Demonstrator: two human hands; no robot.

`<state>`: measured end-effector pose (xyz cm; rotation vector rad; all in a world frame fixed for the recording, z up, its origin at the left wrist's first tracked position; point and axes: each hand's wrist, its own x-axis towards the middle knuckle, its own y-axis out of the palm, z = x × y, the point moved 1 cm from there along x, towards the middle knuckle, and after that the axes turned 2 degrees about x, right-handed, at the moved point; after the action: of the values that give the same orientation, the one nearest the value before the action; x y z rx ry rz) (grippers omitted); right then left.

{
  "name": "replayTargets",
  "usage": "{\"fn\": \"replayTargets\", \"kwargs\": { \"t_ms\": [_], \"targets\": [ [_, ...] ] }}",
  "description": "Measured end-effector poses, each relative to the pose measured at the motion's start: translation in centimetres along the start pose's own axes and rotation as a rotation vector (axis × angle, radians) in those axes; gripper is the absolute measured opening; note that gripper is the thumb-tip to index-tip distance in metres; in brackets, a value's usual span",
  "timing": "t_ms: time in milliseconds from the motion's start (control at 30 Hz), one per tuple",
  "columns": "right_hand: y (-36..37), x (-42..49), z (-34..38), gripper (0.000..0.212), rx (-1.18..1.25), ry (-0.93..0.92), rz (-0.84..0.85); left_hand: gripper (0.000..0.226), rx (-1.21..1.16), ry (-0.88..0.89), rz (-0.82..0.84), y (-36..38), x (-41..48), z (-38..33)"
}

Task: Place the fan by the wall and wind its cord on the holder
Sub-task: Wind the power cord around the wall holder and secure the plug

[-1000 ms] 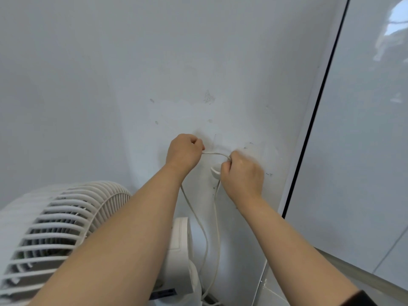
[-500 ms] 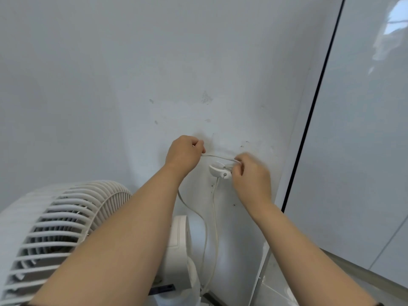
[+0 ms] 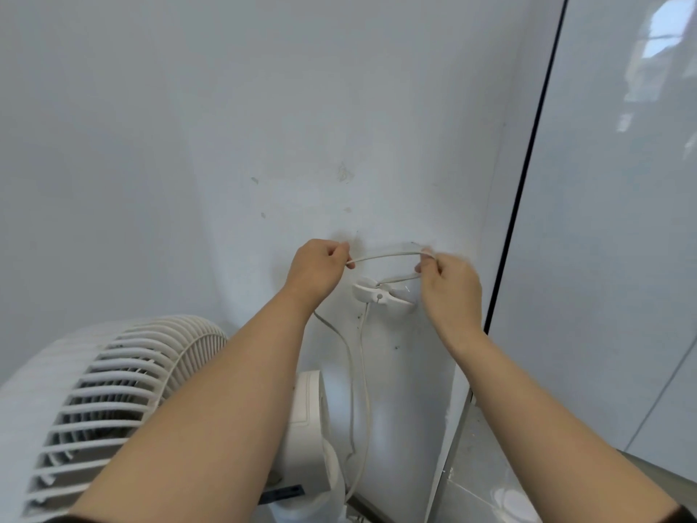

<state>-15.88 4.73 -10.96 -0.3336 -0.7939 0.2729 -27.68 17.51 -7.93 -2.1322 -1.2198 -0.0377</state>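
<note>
A white fan [image 3: 113,402] stands at the lower left, close to the white wall [image 3: 264,126], its grille facing me. Its thin white cord [image 3: 384,255] runs in a loop between my two hands just above a white holder [image 3: 377,294] fixed to the wall. My left hand [image 3: 315,268] pinches one end of that loop, left of the holder. My right hand [image 3: 449,285] pinches the other end, right of the holder, with a lower strand leading back onto the holder. Two strands hang down from the holder towards the fan's base.
A glossy white panel [image 3: 611,258] with a black edge strip [image 3: 528,164] stands immediately right of the holder. Light floor tiles [image 3: 482,492] show at the bottom right. The fan's motor housing [image 3: 309,428] sits under my left forearm, near the wall.
My right hand has moved right and up away from the holder, drawing the cord out into a wider loop. The holder, earlier covered by that hand, is now in plain view.
</note>
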Motion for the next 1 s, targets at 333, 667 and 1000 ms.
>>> {"fn": "replayTargets", "kwargs": {
  "t_ms": [333, 667, 1000],
  "targets": [
    [-0.3, -1.3, 1.8, 0.031, -0.454, -0.528, 0.026, 0.033, 0.125, 0.094, 0.090, 0.3, -0.6, -0.4],
    [-3.4, -1.3, -0.1, 0.026, -0.278, -0.282, -0.214, 0.037, 0.072, -0.001, 0.010, 0.0, -0.4, -0.2],
    [-0.1, -1.6, 0.8, 0.020, -0.660, -0.684, -0.018, 0.033, 0.040, 0.087, 0.087, 0.6, -1.1, -0.9]
  ]
}}
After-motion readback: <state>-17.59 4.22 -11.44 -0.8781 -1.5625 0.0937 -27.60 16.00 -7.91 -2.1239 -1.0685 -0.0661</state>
